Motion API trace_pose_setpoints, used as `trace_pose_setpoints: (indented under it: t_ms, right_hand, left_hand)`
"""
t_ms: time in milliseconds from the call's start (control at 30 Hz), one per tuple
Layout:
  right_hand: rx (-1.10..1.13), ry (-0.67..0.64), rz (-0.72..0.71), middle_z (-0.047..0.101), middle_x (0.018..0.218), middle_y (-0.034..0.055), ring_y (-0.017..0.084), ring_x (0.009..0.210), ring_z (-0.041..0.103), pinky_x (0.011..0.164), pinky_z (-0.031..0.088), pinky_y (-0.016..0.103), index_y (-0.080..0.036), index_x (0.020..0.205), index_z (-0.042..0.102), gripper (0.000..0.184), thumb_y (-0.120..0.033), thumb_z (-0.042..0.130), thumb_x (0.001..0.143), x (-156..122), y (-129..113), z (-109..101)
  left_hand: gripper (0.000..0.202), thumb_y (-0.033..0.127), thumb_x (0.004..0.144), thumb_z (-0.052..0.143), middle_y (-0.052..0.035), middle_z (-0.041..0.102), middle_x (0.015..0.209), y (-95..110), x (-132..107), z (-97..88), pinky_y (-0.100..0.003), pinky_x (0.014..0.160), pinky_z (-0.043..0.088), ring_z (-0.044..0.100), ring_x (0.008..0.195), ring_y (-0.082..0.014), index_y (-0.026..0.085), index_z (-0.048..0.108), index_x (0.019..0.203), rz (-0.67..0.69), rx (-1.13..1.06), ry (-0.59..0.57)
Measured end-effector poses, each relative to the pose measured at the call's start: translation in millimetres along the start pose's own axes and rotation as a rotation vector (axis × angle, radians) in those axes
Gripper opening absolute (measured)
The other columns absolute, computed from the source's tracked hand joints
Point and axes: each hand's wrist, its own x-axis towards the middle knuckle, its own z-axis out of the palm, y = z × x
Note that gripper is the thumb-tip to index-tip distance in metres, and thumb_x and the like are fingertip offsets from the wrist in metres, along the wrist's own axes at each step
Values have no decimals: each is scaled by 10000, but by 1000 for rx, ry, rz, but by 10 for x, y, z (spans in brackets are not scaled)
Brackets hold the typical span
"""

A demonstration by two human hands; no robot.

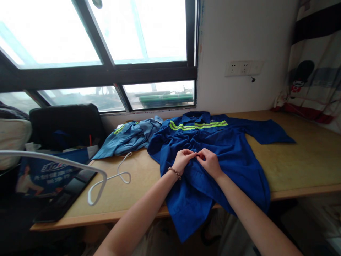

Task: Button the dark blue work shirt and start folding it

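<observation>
A dark blue work shirt [234, 153] with yellow reflective strips lies spread on the table, its collar toward the wall and its lower hem hanging over the front edge. My left hand [184, 160], with a beaded bracelet at the wrist, pinches the shirt's front opening near the middle. Close beside it, fingertips almost meeting, my right hand [210, 163] pinches the same front edge. Whatever small part sits between the fingertips is hidden. Both hands are closed on the cloth.
A lighter blue garment [133, 137] lies crumpled on the table [301, 163] at the left. A white cable [99, 188] loops in front of it. A printed blue bag [53, 174] and a black chair back [65, 124] stand left. Wall sockets [243, 68] and a curtain [314, 71] are at the right.
</observation>
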Motion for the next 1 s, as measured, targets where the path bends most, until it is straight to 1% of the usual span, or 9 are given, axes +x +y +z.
trace_pose_setpoints:
  t_ms: [100,200,367,533,633,767,867,1000]
  right_hand:
    - [51,10,22,509,639,-16,123,594,480,580,381,237,-192,737,532,46,-224,565,732,3,8,13]
    - [124,15,65,505,634,-26,118,575,477,560,386,234,-194,797,536,138,-260,606,700,18,15,16]
    - [275,-10,164,507,650,-23,126,596,495,544,399,235,-195,835,539,249,-319,644,646,45,55,37]
    - [480,-73,314,509,674,-13,132,628,501,584,426,249,-177,851,553,373,-368,695,565,63,178,96]
    - [558,-95,365,524,678,-13,129,634,503,608,428,255,-170,852,564,402,-370,714,537,69,226,120]
    - [593,-100,374,552,699,-6,131,652,513,621,429,255,-171,841,577,397,-365,723,527,73,226,117]
    - [605,-97,376,571,703,2,135,641,521,613,432,259,-171,831,586,394,-377,725,525,75,201,99]
    - [640,-63,373,595,689,18,142,623,535,591,425,260,-165,758,605,316,-419,677,587,75,156,62]
  left_hand:
    - [324,389,564,707,50,436,474,-24,11,-7,-148,385,243,351,390,-16,122,554,667,-47,-108,-21]
    - [295,330,569,711,67,393,449,-33,32,-22,-142,381,236,336,377,-13,127,531,684,-112,-178,-17]
    - [315,239,529,729,74,399,453,-46,64,-38,-144,376,240,358,369,-21,145,505,730,-173,-236,12]
    - [332,249,531,727,84,390,465,-33,50,-27,-147,354,212,355,356,-20,160,485,740,-127,-228,19]
    - [370,230,511,734,84,419,514,-19,43,-19,-146,351,226,366,360,-15,169,468,761,-101,-243,10]
    - [408,214,498,734,65,489,595,-30,58,-29,-149,351,238,392,367,-15,177,456,794,-95,-221,6]
    - [395,213,522,716,65,494,588,-34,56,-36,-148,348,223,395,364,-21,184,445,808,-58,-225,-28]
    - [375,187,541,697,61,517,578,-5,13,-17,-139,359,219,388,368,-18,184,426,800,13,-205,-72]
